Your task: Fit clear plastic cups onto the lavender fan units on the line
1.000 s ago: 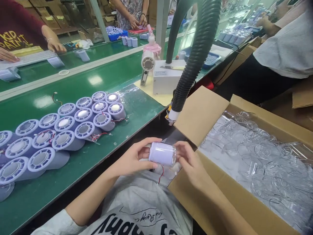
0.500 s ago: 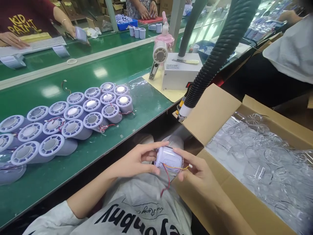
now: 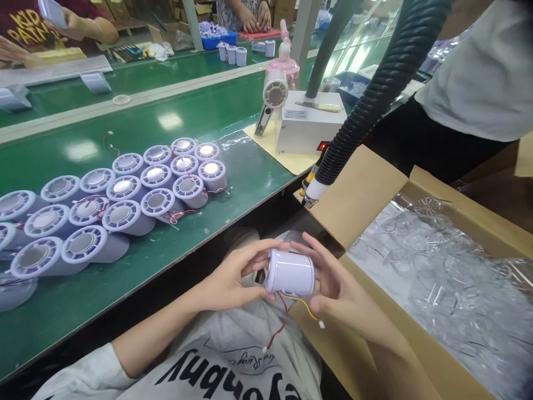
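A lavender cylindrical housing (image 3: 291,273) lies sideways above my lap, with a red wire and a yellow wire hanging from its underside. My left hand (image 3: 237,275) grips its left end, fingers over the top and thumb below. At the right end, my right hand (image 3: 333,278) curves around the housing with its fingers and thumb. On the green table, several similar housings (image 3: 120,214) stand in rows to the left, some with red wires.
An open cardboard box (image 3: 375,311) of clear plastic parts (image 3: 441,266) is at right. A black ribbed hose (image 3: 366,105) hangs above it beside a white machine (image 3: 310,128). A small fan (image 3: 275,93) stands behind. Other people work across the table and at upper right.
The housing has turned in my hands, showing a smooth side, and its yellow wire now hangs down. My right fingers have lifted. The person at upper right has moved closer; another person's hand raised a part.
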Action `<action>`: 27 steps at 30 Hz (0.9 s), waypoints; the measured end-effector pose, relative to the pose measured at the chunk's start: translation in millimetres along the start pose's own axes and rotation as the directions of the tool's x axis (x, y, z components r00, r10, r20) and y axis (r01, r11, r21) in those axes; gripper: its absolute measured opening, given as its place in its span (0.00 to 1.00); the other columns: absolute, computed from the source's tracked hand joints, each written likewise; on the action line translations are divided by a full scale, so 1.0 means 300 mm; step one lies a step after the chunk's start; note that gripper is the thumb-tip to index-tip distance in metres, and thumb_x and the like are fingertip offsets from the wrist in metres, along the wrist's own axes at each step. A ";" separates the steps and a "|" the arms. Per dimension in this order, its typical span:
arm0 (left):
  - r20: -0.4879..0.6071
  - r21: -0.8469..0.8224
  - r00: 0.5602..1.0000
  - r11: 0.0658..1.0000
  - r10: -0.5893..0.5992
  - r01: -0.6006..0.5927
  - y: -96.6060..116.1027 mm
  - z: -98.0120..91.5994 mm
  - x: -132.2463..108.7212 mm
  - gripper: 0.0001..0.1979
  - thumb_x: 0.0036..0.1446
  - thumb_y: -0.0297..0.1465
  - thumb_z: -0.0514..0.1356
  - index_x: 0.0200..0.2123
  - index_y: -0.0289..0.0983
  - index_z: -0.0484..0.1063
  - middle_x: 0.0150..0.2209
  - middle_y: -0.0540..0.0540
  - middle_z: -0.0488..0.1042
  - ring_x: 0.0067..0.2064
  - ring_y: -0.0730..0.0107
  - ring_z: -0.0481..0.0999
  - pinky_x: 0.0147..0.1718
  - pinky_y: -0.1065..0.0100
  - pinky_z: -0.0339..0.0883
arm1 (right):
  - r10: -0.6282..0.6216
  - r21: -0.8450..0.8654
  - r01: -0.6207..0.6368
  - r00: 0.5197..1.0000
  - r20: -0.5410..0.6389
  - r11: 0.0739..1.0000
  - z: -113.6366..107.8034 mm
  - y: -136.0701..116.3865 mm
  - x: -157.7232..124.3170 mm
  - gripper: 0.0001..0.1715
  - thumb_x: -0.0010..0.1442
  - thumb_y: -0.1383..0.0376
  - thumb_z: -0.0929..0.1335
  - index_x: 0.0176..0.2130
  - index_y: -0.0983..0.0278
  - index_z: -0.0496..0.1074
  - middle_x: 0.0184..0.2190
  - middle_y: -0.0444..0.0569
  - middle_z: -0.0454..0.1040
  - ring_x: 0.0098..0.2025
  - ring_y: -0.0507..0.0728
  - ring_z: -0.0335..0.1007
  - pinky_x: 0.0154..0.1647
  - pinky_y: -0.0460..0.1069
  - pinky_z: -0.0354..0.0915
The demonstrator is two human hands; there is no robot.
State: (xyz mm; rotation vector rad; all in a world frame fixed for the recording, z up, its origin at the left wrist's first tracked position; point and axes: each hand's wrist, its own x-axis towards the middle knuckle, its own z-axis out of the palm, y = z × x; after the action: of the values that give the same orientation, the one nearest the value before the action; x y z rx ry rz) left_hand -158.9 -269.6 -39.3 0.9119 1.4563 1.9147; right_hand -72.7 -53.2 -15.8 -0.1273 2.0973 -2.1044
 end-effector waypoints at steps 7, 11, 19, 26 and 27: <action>0.028 0.093 1.000 0.996 0.003 -0.006 -0.005 -0.014 -0.004 0.49 0.42 0.24 0.73 0.64 0.50 0.54 0.66 0.43 0.56 0.67 0.53 0.56 0.65 0.55 0.52 | 0.047 0.019 -0.045 0.987 -0.152 0.999 0.041 -0.016 -0.007 0.31 0.51 0.60 0.76 0.53 0.55 0.69 0.54 0.52 0.72 0.53 0.61 0.71 0.52 0.54 0.71; 0.039 -0.086 0.974 0.971 -0.222 0.225 0.009 -0.022 -0.010 0.44 0.46 0.42 0.70 0.63 0.43 0.55 0.58 0.38 0.63 0.56 0.55 0.68 0.52 0.59 0.66 | -0.091 -0.137 0.064 0.976 -0.198 0.989 0.063 -0.010 -0.013 0.34 0.46 0.66 0.79 0.51 0.53 0.71 0.55 0.50 0.71 0.57 0.63 0.68 0.55 0.58 0.69; 0.061 -0.270 0.958 0.919 -0.282 0.287 0.042 0.015 -0.008 0.30 0.50 0.28 0.68 0.55 0.42 0.62 0.50 0.44 0.68 0.46 0.67 0.73 0.43 0.67 0.69 | -0.091 -0.154 0.066 0.982 -0.168 0.986 0.056 -0.017 -0.010 0.42 0.49 0.50 0.75 0.60 0.53 0.62 0.62 0.54 0.61 0.62 0.66 0.60 0.58 0.59 0.67; 0.034 -0.116 0.986 0.979 -0.163 0.166 0.062 0.003 -0.024 0.37 0.47 0.21 0.68 0.59 0.44 0.59 0.58 0.42 0.64 0.58 0.60 0.67 0.54 0.63 0.64 | -0.162 -0.260 0.110 0.969 -0.186 0.959 0.062 -0.016 -0.013 0.34 0.49 0.65 0.77 0.53 0.51 0.69 0.53 0.48 0.70 0.55 0.61 0.68 0.54 0.54 0.70; 0.031 -0.129 0.985 0.977 -0.168 0.171 0.061 0.003 -0.023 0.39 0.46 0.23 0.69 0.60 0.44 0.58 0.59 0.41 0.63 0.59 0.59 0.66 0.55 0.62 0.63 | -0.222 -0.315 0.154 0.956 -0.190 0.936 0.066 -0.008 -0.013 0.34 0.48 0.66 0.78 0.52 0.51 0.69 0.53 0.48 0.70 0.56 0.61 0.67 0.55 0.55 0.69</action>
State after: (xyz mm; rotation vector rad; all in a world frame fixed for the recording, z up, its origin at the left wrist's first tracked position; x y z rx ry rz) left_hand -154.6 -279.0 -22.7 0.7208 1.3346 1.8454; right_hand -65.3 -71.9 -13.1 -0.1414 2.6279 -1.9637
